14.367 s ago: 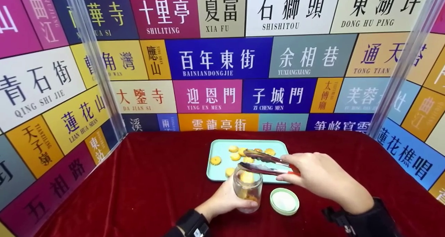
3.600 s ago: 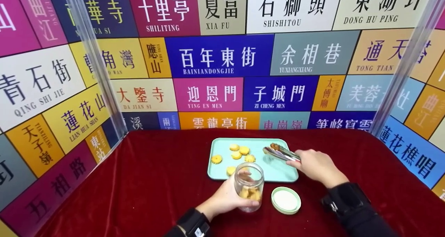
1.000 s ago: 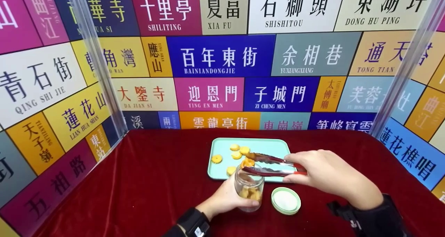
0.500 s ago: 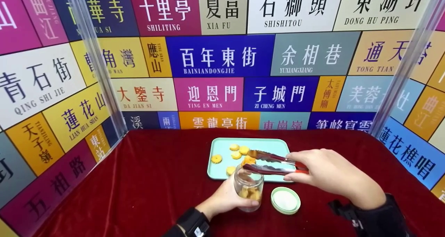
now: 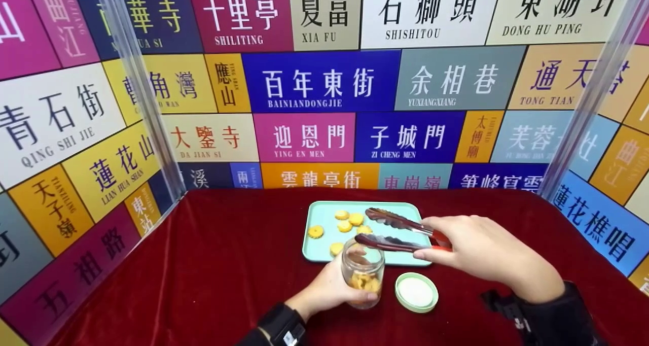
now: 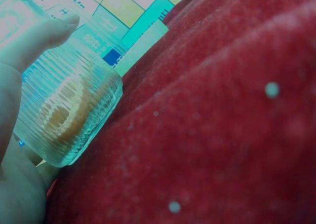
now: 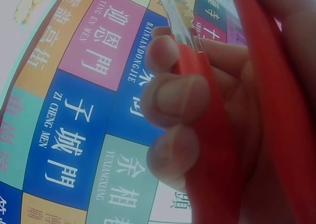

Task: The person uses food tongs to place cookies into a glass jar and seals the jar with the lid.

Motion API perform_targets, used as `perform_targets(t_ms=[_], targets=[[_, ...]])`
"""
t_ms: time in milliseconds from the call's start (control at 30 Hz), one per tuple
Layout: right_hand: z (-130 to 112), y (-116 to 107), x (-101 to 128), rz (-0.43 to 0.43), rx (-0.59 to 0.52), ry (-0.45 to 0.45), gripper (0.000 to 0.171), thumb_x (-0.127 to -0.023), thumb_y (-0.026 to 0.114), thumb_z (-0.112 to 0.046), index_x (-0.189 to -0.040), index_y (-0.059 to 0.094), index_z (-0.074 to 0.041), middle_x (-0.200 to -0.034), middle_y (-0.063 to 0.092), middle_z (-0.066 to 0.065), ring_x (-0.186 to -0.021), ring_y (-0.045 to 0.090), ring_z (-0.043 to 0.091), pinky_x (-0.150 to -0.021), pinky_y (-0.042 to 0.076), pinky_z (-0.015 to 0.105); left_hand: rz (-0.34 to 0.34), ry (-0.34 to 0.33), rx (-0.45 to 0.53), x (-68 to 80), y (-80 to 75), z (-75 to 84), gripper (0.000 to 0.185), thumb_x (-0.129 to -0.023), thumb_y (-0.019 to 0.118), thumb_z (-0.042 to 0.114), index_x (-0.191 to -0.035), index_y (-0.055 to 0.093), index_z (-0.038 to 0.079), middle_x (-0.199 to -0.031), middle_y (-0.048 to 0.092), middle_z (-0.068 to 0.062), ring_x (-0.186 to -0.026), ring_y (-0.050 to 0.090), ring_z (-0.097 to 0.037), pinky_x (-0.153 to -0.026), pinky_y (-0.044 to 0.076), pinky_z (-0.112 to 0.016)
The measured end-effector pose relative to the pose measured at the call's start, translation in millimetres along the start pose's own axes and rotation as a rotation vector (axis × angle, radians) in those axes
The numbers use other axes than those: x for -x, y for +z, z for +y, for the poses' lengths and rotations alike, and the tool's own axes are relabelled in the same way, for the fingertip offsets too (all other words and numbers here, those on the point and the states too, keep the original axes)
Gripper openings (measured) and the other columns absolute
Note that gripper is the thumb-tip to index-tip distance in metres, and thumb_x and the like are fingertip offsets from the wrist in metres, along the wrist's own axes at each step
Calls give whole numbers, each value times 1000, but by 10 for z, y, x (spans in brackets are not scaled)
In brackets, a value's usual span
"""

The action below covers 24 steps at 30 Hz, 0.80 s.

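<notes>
Left hand (image 5: 329, 286) curled round ribbed glass jar (image 5: 364, 271), at six o'clock of mint tray (image 5: 320, 249); cookies (image 5: 366, 284) inside blurred by glass. Right hand (image 5: 484, 252) grips red-handled metal tongs (image 5: 398, 219), wavy-edged tips apart, hiding part of tray.

I'm in what looks like a small staged booth, though I can't tell what larger building holds it. A printed wall (image 5: 319, 87) of coloured blocks, lettered with place names in Chinese and Latin script, rises behind my table's (image 5: 243, 204) far edge and folds forward at both far corners beside clear strips (image 5: 583, 92). Dark red velvety cloth (image 5: 213, 265) covers the tabletop.
</notes>
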State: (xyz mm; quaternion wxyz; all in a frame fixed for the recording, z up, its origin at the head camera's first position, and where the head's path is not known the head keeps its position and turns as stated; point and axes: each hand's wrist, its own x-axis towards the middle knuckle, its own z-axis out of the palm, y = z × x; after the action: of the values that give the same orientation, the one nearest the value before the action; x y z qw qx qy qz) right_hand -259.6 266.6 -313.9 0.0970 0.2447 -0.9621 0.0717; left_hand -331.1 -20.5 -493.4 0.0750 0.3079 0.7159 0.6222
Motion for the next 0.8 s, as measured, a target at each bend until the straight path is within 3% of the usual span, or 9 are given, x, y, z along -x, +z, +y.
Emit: perform_targets(t_ms=[333, 800], targets=[[220, 103, -53, 84, 32, 81, 51, -96, 64, -70, -96, 61, -20, -69, 47, -10, -59, 43, 9, -55, 33, 31, -3, 2, 1, -10, 2, 7, 88, -77, 96, 18, -148, 48, 2, -128, 68, -1, -115, 68, -15, -103, 53, -30], [472, 457, -203, 23, 78, 109, 46, -95, 73, -58, -99, 69, -13, -75, 59, -7, -66, 56, 15, -59, 47, 42, 2, -2, -2, 9, 5, 15, 88, -76, 97, 19, -148, 48, 3, -128, 68, 0, -116, 68, -15, -103, 53, -30]])
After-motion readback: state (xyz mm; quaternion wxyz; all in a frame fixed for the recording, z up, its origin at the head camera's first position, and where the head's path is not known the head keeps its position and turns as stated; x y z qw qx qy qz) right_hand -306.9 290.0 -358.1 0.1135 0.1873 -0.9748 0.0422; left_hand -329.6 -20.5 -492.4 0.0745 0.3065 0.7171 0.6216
